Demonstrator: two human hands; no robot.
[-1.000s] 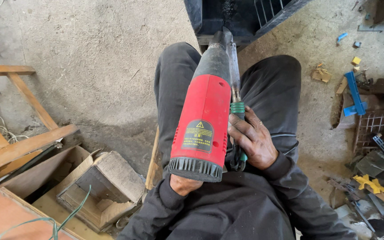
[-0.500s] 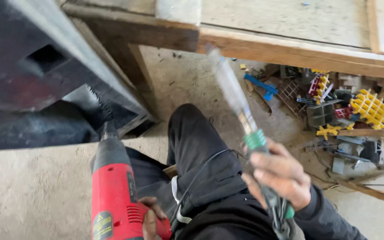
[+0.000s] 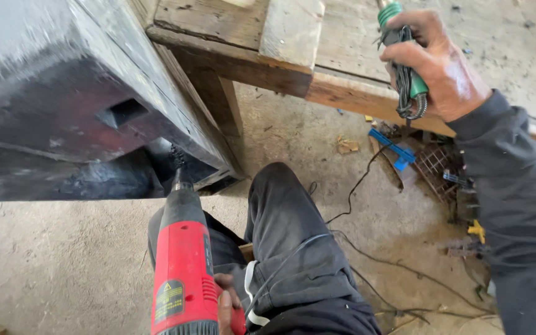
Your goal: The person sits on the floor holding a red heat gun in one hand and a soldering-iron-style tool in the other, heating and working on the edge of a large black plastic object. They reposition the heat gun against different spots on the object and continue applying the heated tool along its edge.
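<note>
- Head view, looking down at a seated person's lap and both hands.
- Left hand (image 3: 227, 304) low in frame, only fingers show, wrapped around the handle of a red power drill (image 3: 181, 273); grip closed on it.
- Drill points up and away from the left hand; its dark nose and bit tip sit just below the underside of a big dark metal block (image 3: 63, 93). Cannot tell if the bit touches it.
- Rectangular slot in the block's side, above and left of the drill nose.
- Right hand (image 3: 435, 68) raised high, well apart from the left, fist closed around a green-handled tool (image 3: 404, 49) with a dark cord (image 3: 407, 102) coiled in the same grip.
- Tool shaft runs up out of frame; tip not visible.
- Wooden bench (image 3: 280, 56) directly behind and beside the right hand, its leg down between the two hands.
- Dark trousers, knee (image 3: 286, 229) between the hands, right of the drill. A thin cable (image 3: 355, 186) trails over the knee and across the concrete floor (image 3: 51, 260).
- Below the right hand, under the bench: blue plastic piece (image 3: 395, 150), wire mesh, small yellow part (image 3: 477, 231), scattered scrap.
- Right forearm in a dark sleeve (image 3: 522, 205) fills the right edge.
</note>
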